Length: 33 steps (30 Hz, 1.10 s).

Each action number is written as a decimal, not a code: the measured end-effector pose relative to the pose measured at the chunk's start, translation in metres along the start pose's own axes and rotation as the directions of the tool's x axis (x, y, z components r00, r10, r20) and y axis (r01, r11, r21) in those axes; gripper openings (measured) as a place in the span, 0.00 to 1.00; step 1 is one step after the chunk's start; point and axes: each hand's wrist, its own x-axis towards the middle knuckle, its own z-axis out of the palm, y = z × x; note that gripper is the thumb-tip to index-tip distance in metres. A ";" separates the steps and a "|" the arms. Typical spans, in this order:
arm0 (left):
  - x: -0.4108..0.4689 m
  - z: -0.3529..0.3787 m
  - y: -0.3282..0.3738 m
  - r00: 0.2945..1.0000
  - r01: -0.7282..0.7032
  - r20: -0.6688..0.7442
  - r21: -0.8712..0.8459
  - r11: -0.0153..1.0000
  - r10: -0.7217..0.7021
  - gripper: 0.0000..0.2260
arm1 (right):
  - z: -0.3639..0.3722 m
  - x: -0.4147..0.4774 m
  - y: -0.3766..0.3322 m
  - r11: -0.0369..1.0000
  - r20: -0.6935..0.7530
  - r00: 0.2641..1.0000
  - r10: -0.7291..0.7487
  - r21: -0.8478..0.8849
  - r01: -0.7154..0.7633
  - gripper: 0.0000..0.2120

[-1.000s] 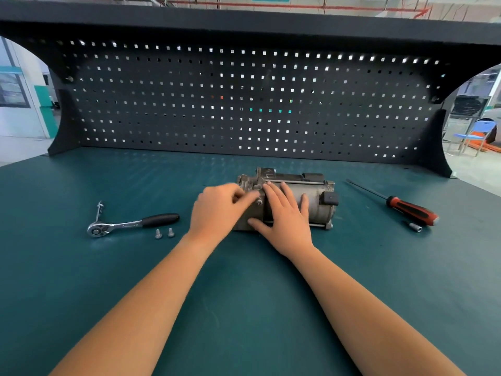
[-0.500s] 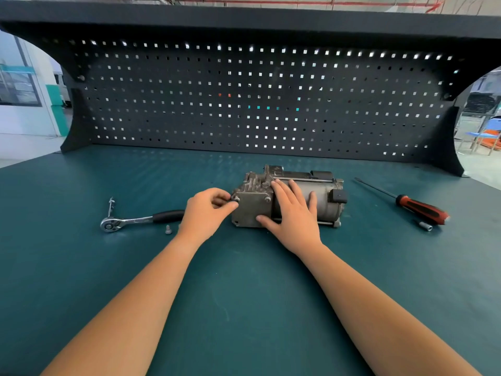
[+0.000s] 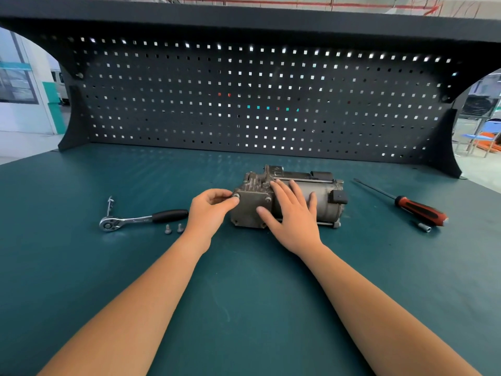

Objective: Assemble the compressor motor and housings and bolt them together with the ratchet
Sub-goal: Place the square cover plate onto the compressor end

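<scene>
With your left hand pinching a corner bolt and right hand flat on the compressor, tilting risks cross-threading.

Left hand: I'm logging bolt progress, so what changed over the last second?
The left hand slid left off the end plate and now pinches its upper-left bolt. The right hand stayed on the compressor; ratchet and two loose bolts untouched.

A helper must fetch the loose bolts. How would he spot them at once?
On the green bench, look left of the compressor to the ratchet with the black grip. Just in front of that grip sit two small silver bolts side by side. Unlike the single silver socket by the red screwdriver, they are a pair.
</scene>
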 end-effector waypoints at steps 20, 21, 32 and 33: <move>0.003 -0.003 -0.008 1.000 -0.029 0.007 0.051 0.998 0.029 0.04 | -0.001 0.001 -0.002 0.997 -0.004 0.999 0.042 0.072 -0.041 0.23; 0.003 -0.002 -0.009 1.000 -0.023 0.013 0.046 0.999 0.023 0.04 | -0.001 0.001 -0.002 0.996 -0.006 0.999 0.040 0.080 -0.039 0.23; 0.006 -0.004 -0.011 0.996 -0.012 0.091 0.031 0.999 0.009 0.05 | 0.001 0.001 0.000 0.997 -0.009 0.999 0.038 0.068 -0.038 0.24; 0.006 -0.004 -0.011 0.996 -0.015 0.091 0.029 0.999 0.012 0.05 | 0.001 0.001 0.000 0.997 -0.009 0.999 0.039 0.068 -0.039 0.24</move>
